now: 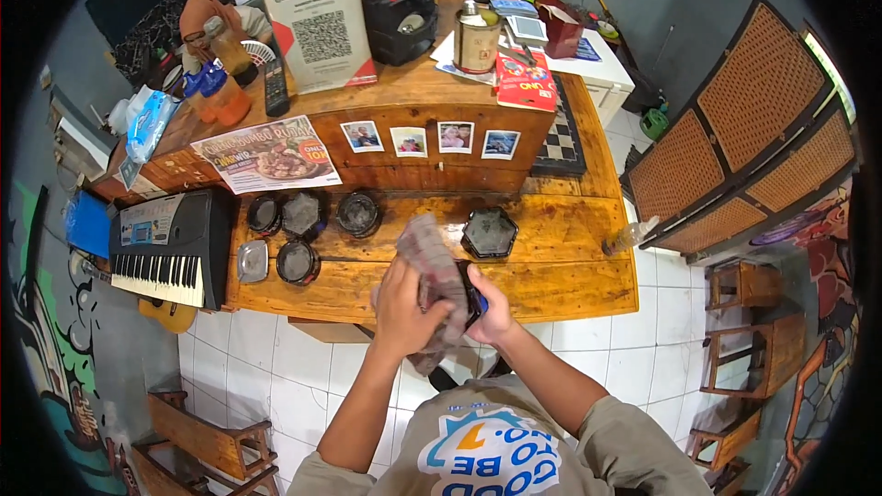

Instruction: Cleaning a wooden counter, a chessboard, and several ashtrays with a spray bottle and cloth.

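My left hand [402,308] is closed on a crumpled checked cloth [426,253] in brown and grey, in front of the wooden counter [588,262]. Beside it, my right hand [494,309] grips a dark ashtray [474,294], its side partly hidden by the cloth pressed against it. Just beyond my hands, a black hexagonal ashtray [490,232] rests on the counter. To the left stand several more dark ashtrays, among them a round one [358,214] and a hexagonal one [302,215], plus a clear glass square one [253,261].
A keyboard [170,248] stands at the counter's left end. A plastic bottle [629,235] is near the right edge. On the raised shelf are a QR-code sign [322,32], a black speaker [400,18] and a remote [276,87]. Behind it sits another person [207,23].
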A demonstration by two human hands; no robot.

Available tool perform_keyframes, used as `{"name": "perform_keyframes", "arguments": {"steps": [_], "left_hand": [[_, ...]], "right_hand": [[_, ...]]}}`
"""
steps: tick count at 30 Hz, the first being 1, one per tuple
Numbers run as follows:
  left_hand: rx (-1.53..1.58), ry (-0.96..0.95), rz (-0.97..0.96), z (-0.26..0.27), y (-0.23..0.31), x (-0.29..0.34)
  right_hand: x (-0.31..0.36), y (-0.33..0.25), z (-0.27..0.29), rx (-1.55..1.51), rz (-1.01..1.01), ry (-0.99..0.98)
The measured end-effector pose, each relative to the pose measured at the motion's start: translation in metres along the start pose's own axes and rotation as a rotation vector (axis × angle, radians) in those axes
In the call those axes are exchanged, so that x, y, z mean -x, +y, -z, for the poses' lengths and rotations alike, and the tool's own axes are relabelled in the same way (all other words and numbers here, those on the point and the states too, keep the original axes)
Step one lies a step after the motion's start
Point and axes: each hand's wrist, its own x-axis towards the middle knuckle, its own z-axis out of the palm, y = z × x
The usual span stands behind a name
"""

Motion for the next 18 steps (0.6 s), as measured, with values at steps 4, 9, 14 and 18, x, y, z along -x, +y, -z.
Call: {"name": "perform_keyframes", "arguments": {"steps": [4, 9, 14, 18], "left_hand": [[0.013, 0.169, -0.212, -0.021, 0.004, 0.014], [-0.317, -0.108, -0.254, -0.026, 0.038, 0.008], [0.228, 0.082, -0.102, -0.011, 0.025, -0.018], [0.497, 0.21, -0.074, -0.049, 0.01, 0.01]], "right_hand": [[-0.002, -0.016, -0.014, -0.106, 0.145, -0.013], [-0.011, -0.015, 0.017, 0.293, 0.273, -0.061], [0.018, -0.041, 0.01, 0.083, -0.035, -0.073], [0.011, -0.045, -0.014, -0.218, 0.23, 0.005]]}}
